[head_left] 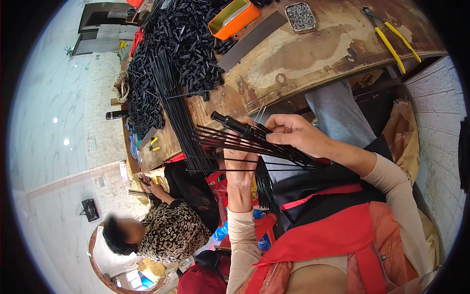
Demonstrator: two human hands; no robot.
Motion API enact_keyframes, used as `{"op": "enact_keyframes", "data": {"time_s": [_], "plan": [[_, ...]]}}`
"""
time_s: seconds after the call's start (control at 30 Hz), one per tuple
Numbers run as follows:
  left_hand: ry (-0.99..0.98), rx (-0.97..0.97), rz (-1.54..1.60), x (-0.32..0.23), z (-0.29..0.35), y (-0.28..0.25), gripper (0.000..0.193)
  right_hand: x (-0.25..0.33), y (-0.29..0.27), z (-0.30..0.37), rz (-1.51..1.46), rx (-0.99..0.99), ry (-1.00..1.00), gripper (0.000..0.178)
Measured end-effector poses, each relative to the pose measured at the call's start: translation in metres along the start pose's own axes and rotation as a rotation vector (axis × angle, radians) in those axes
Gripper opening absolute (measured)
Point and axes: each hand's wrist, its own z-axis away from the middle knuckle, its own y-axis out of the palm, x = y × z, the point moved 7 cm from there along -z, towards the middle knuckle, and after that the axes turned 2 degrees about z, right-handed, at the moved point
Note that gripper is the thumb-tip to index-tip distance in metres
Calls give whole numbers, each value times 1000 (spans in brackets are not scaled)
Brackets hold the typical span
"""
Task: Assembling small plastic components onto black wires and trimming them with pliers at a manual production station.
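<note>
A black plastic tube with a collar (227,122), which looks like an umbrella runner, lies tilted in front of me. Thin black ribs (230,142) fan out around it, some reaching left and some right toward my lap. My left hand (240,159) is wrapped around the runner from below, its fingers largely hidden behind the ribs. Close to the collar, my right hand (296,134) has thumb and forefinger pinched together at the rib ends; what exactly sits between the fingertips is too small to make out. Fine bare wires (260,113) stick up between the hands.
Black tubes (196,49) are heaped on the wooden table (313,54), beside a long rib bundle (171,98). An orange box (235,19), a tray of metal bits (300,17) and yellow-handled pliers (391,41) lie there. A co-worker (171,225) sits at left, holding thin rods.
</note>
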Motion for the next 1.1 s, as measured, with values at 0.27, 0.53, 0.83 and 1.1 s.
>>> {"op": "enact_keyframes", "data": {"time_s": [0.27,0.53,0.83,1.1], "plan": [[20,-6,10,-1,3,0,55,3,4,-1,5,-14,-50,13],[39,-33,12,3,2,-7,31,13,11,7,50,-112,-155,7],[-2,-86,119,4,6,-9,39,11,0,5,74,-162,-136,8],[99,14,-13,2,10,-4,43,-3,-3,-2,-27,-51,-14,7]]}}
